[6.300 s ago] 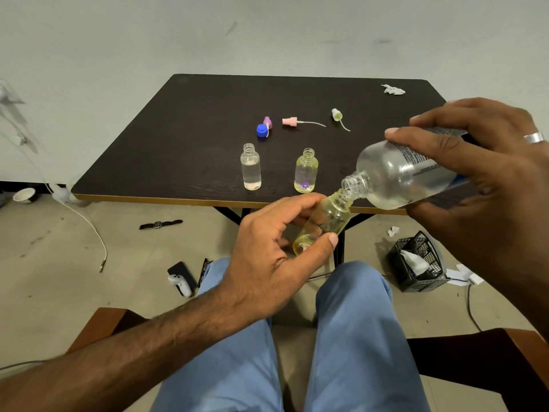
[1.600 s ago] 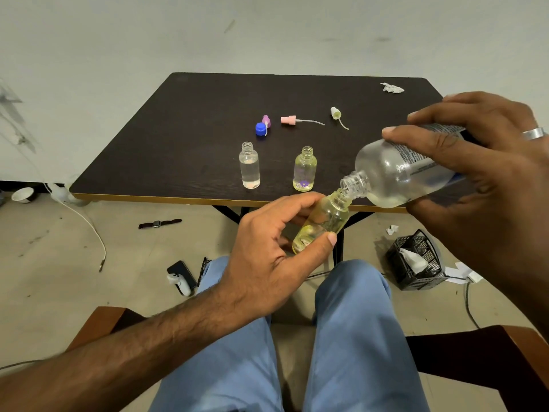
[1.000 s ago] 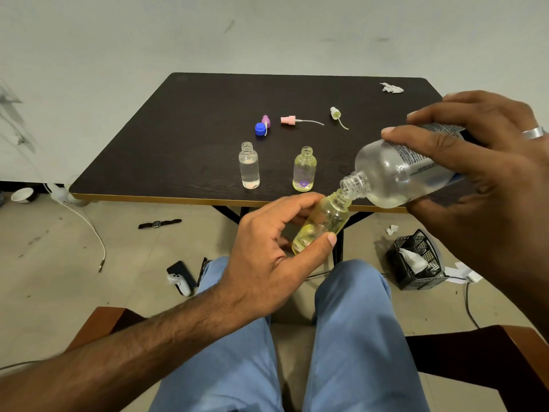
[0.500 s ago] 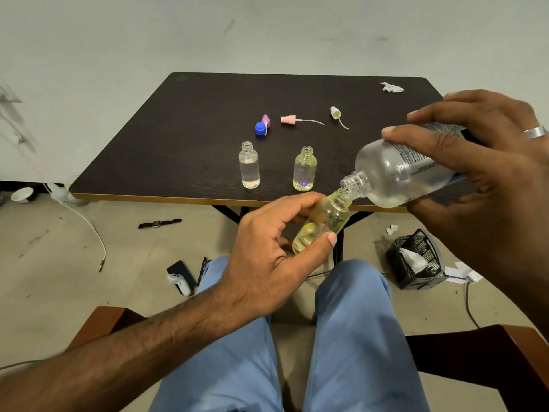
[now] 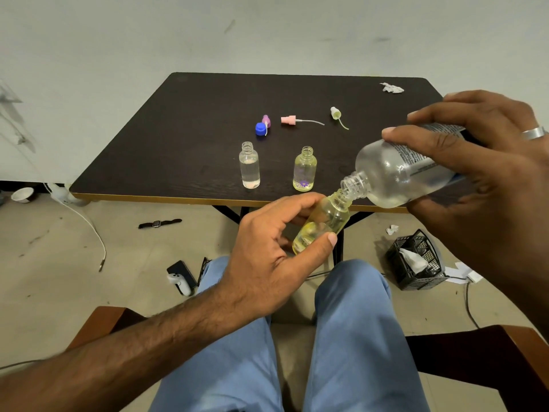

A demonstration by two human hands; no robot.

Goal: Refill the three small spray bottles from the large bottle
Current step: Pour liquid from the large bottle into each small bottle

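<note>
My left hand (image 5: 267,254) grips a small yellow-tinted bottle (image 5: 323,221), tilted, in front of the table's near edge. My right hand (image 5: 487,173) holds the large clear bottle (image 5: 395,173) tipped down to the left, its open neck touching the small bottle's mouth. Two more small bottles stand uncapped on the dark table (image 5: 193,120): a clear one (image 5: 249,169) and a yellow-tinted one (image 5: 304,169). Behind them lie a blue cap (image 5: 260,128), a purple spray top (image 5: 266,120), a pink spray top (image 5: 289,119) and a pale green spray top (image 5: 335,113).
A crumpled tissue (image 5: 392,88) lies at the table's far right. On the floor are a black basket (image 5: 416,263), a watch (image 5: 157,223), a phone (image 5: 181,275) and a white cable (image 5: 89,224). My knees in blue trousers (image 5: 350,322) sit below the hands.
Both hands and both bottles have stayed almost still, neck against mouth; the large bottle remains tipped over the small one.
</note>
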